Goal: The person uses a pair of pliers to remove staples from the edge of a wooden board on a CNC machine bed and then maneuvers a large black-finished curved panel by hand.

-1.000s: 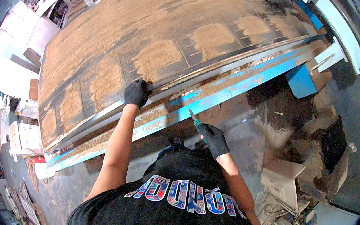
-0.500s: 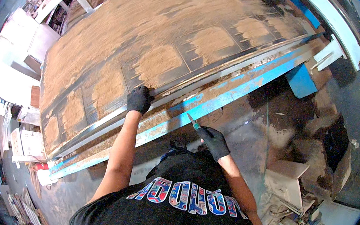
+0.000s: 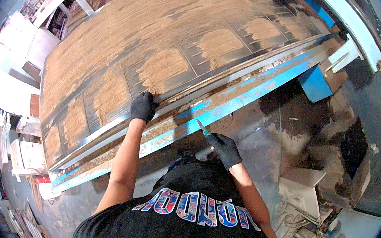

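Observation:
A large dark board (image 3: 172, 36) covered in sawdust lies on a blue-edged machine bed (image 3: 245, 97). Cut lines divide it into panels with heaps of sawdust on them. My left hand (image 3: 143, 106), in a black glove, rests on the near edge of the board, fingers pressed on a panel corner. My right hand (image 3: 225, 149), also gloved, hangs just below the blue rail and holds a thin greenish tool (image 3: 202, 127) whose tip points up at the rail.
A blue machine leg (image 3: 316, 84) stands at the right under a white gantry (image 3: 355, 20). Sawdust piles and offcuts (image 3: 305, 190) litter the grey floor at the right. White cabinets and stacked panels (image 3: 10, 92) stand at the left.
The view has shifted slightly; my left hand has slid a little along the board's near edge. My right hand keeps the tool by the blue rail.

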{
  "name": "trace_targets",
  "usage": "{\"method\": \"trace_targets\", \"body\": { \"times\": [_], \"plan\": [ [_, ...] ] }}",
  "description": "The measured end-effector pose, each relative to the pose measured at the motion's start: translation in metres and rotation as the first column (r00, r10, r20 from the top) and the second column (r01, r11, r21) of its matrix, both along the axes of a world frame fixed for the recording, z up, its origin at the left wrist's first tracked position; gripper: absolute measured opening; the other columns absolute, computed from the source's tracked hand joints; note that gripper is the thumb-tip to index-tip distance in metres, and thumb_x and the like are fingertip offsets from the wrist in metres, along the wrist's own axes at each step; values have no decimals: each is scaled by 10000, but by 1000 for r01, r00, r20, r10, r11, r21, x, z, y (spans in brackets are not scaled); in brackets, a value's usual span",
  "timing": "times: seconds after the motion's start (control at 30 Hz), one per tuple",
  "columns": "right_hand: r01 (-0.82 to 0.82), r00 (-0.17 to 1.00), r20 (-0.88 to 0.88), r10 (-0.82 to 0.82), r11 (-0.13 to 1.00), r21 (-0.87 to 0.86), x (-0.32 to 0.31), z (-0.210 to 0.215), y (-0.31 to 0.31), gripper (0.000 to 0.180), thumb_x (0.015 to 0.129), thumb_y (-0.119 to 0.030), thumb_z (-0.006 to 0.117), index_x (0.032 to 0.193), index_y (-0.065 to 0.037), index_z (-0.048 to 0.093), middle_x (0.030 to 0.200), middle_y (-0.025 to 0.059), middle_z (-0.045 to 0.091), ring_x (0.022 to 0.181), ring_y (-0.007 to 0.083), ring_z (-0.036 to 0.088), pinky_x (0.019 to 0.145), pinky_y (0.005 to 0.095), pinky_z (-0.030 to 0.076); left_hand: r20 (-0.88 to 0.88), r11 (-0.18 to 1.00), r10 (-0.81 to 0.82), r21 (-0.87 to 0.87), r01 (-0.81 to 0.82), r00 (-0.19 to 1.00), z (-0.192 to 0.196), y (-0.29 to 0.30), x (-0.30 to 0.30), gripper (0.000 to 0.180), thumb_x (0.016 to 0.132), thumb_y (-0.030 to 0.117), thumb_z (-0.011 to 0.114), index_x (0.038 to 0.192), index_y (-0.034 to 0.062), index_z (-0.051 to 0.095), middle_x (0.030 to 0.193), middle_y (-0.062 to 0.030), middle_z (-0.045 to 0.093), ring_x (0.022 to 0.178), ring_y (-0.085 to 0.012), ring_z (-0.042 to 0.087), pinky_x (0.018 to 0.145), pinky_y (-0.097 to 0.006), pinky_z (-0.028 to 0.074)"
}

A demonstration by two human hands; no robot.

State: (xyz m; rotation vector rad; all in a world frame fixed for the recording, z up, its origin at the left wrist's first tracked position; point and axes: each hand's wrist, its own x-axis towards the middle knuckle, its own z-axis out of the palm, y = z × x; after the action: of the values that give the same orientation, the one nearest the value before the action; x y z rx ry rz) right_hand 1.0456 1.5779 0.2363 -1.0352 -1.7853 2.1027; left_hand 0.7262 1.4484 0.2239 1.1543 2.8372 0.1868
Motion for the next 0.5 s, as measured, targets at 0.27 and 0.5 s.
{"method": "trace_targets", "body": {
  "times": [0.27,0.5],
  "plan": [
    [54,997,-46,-58,994,-96,1,-7,3,338,823,-381,653,852,-45,639,657,2,545,543,91,490,475,243,410,-107,996,-27,84,36,994,-5,2,7,295,747,323,668,913,89,596,948,-152,597,912,-345,560,755,-444,455],
    [20,1000,-4,-21,985,-173,-10,-2,0,270,863,-326,595,859,-60,638,692,-21,541,664,85,485,632,231,379,-136,999,48,24,-45,990,3,-1,16,298,729,322,671,942,121,613,943,-115,601,930,-324,542,762,-440,433]
  ]
}}
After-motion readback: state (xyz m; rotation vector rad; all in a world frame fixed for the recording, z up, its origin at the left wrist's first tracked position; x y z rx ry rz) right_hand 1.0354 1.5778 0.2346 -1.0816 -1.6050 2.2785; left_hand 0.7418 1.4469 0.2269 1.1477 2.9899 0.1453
